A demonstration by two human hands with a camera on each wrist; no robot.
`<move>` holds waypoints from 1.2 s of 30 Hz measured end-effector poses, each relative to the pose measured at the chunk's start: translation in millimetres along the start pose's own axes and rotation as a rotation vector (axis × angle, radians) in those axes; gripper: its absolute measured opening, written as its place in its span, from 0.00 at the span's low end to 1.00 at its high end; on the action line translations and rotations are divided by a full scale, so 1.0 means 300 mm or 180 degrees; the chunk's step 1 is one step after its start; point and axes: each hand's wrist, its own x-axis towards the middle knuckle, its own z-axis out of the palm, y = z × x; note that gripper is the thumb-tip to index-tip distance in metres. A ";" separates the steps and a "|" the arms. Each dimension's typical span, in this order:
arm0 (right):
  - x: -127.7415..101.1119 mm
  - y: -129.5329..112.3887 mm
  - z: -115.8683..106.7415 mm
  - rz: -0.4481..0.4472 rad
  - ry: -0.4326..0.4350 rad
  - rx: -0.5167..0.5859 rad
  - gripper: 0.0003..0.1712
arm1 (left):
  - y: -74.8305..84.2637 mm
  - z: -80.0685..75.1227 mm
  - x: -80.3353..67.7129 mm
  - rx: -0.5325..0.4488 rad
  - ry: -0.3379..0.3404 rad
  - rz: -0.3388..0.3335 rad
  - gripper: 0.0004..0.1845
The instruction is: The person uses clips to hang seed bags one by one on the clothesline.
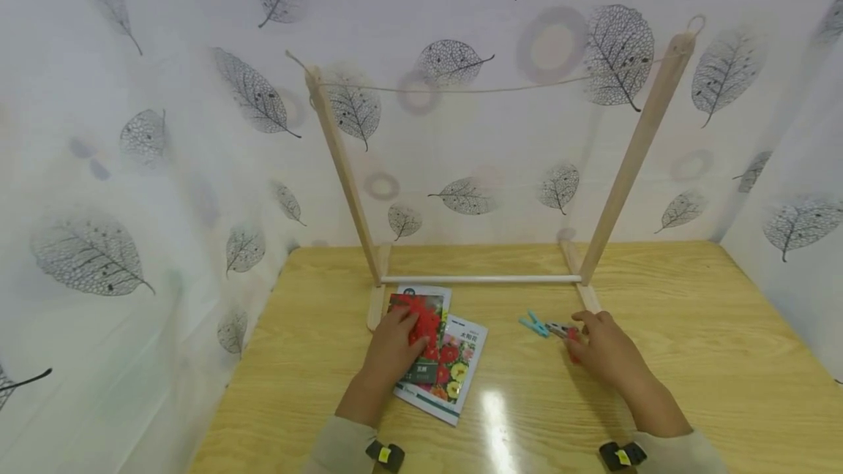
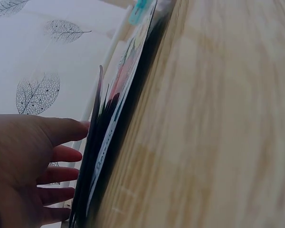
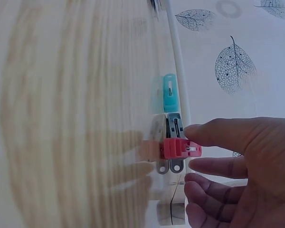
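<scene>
- The left hand lies flat, fingers straight, on the top seed packet, pressing it down so it stays put; nothing is gripped.
- A second seed packet lies partly under the first, both flat on the wooden counter, just in front of the left foot of a wooden drying rack.
- The rack's string runs between two leaning posts and hangs bare, with open air below it.
- A blue clothespin lies free on the counter, just left of the right hand.
- The right hand reaches for a red clothespin; the thumb and fingertips touch it, and a grey clothespin lies against it. I cannot tell if the pinch has closed.
- Bare counter lies to the right and toward the near edge.
</scene>
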 end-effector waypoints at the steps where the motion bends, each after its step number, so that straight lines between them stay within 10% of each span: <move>1: 0.002 0.001 -0.002 0.0010 -0.0048 0.0037 0.30 | 0.000 0.001 0.001 -0.0003 0.0013 0.0007 0.30; 36: 0.008 0.010 -0.016 0.0103 -0.0283 0.0104 0.11 | 0.013 -0.002 0.000 -0.0599 0.0173 -0.0371 0.49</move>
